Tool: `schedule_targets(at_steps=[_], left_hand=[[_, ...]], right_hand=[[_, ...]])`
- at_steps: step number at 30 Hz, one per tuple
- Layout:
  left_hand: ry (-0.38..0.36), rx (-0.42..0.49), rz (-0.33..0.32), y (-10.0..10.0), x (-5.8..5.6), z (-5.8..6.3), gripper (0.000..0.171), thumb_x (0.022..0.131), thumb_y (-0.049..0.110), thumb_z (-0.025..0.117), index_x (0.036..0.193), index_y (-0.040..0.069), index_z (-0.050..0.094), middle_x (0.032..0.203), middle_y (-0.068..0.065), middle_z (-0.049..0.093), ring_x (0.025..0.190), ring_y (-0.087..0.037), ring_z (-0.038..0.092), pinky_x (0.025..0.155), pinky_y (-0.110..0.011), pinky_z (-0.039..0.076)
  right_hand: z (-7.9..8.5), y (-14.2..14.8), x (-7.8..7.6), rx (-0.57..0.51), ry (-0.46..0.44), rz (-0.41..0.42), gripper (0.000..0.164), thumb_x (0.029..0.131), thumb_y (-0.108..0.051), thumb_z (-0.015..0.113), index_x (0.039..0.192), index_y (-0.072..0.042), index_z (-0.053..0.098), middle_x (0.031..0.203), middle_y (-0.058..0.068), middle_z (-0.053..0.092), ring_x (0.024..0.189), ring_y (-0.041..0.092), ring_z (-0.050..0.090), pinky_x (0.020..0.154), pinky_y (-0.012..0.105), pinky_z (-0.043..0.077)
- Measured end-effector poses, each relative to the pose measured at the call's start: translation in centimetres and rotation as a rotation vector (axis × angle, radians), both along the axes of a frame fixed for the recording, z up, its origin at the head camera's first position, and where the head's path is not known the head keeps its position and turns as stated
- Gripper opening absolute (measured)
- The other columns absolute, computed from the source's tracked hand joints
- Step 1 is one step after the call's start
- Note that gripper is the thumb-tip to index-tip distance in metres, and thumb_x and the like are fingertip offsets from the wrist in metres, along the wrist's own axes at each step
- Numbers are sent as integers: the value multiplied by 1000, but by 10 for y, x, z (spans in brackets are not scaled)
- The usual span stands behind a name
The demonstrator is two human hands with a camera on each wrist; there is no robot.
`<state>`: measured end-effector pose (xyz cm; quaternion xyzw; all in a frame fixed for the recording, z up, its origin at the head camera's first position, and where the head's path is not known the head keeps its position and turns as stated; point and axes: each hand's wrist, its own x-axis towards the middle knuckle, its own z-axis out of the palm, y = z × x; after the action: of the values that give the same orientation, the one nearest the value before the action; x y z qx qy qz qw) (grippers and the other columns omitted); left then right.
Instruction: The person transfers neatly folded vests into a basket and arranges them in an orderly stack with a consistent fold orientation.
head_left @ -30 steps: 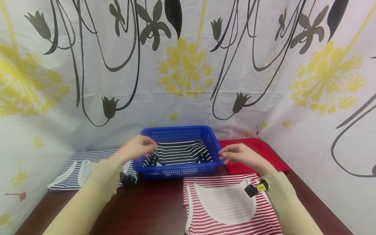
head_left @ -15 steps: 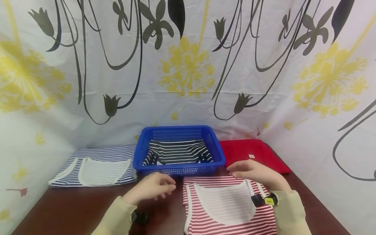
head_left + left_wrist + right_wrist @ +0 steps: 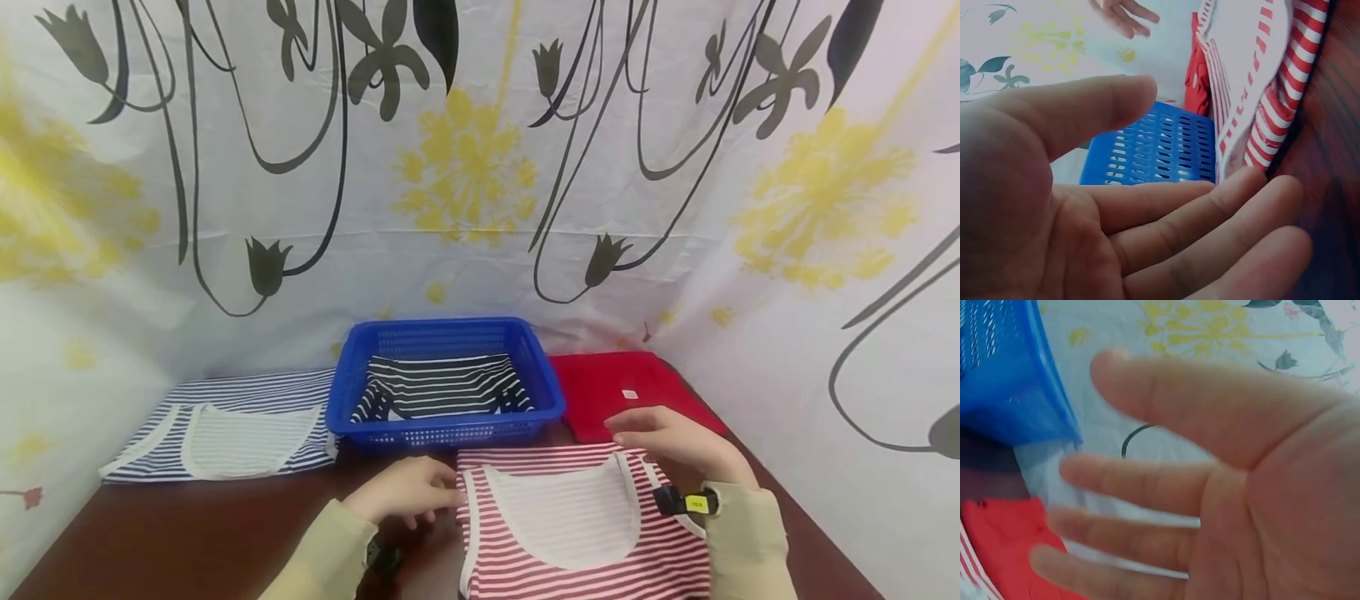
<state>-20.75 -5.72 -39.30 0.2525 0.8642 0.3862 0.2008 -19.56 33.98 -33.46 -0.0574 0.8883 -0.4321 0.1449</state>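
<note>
A folded red-and-white striped shirt [image 3: 555,575] with a white neckline lies at the front of the table in the head view. At its left edge is my left hand [image 3: 412,492], fingers extended with the fingertips right at the cloth; in the left wrist view the fingers [image 3: 1210,244] are spread and hold nothing. Over the shirt's far right corner hovers my right hand [image 3: 675,442], its palm bare and its fingers [image 3: 1141,487] loosely straight in the right wrist view. Beyond the shirt stands a blue plastic basket [image 3: 450,433] holding a folded black-and-white striped garment [image 3: 442,387].
Left of the basket lies a folded blue-and-white striped shirt [image 3: 247,442]. A folded red garment [image 3: 600,383] with a small white label sits to its right. Dark brown table [image 3: 187,542] underneath. A flower-printed white curtain [image 3: 465,275] closes off the back and sides.
Both hands have come back from beside the basket toward the red-striped shirt. The left hand then moved right to the shirt's left edge. The garments and basket stay in place.
</note>
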Motion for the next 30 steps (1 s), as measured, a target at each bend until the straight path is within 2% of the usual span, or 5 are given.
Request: schedule_targets(at_steps=[9, 18, 23, 26, 30], left_hand=[[-77, 5, 59, -2, -4, -8, 59, 86, 35, 70, 129, -3, 56, 76, -3, 66, 60, -22, 64, 46, -38, 54], [-119, 2, 46, 5, 2, -15, 27, 87, 34, 70, 94, 7, 67, 69, -4, 65, 56, -22, 64, 46, -37, 53], [-128, 0, 51, 8, 4, -15, 27, 88, 32, 70, 95, 6, 67, 69, -4, 65, 56, -23, 64, 46, -38, 53], [-127, -4, 52, 9, 3, -15, 28, 88, 33, 70, 96, 6, 67, 69, -4, 65, 56, -22, 63, 47, -38, 54], [-125, 6, 55, 10, 3, -16, 28, 88, 32, 70, 96, 6, 66, 70, -5, 65, 56, -23, 63, 48, -38, 54]], right_hand=[[-11, 3, -11, 231, 16, -108, 73, 78, -39, 78, 132, 3, 54, 123, 16, 59, 107, 31, 55, 83, 51, 53], [-24, 21, -17, 304, -60, -172, 69, 82, -33, 75, 128, 13, 51, 114, 22, 60, 103, 37, 54, 82, 54, 51], [-35, 30, -17, 274, -85, -174, 28, 82, -22, 73, 81, 4, 64, 68, 3, 56, 64, 17, 50, 62, 35, 50], [-42, 31, -18, 218, -123, -171, 29, 82, -14, 71, 60, -7, 54, 52, -2, 39, 49, 12, 35, 52, 26, 38], [-48, 32, -18, 206, -156, -167, 31, 82, -11, 70, 57, -10, 51, 51, -3, 36, 48, 11, 31, 50, 24, 35]])
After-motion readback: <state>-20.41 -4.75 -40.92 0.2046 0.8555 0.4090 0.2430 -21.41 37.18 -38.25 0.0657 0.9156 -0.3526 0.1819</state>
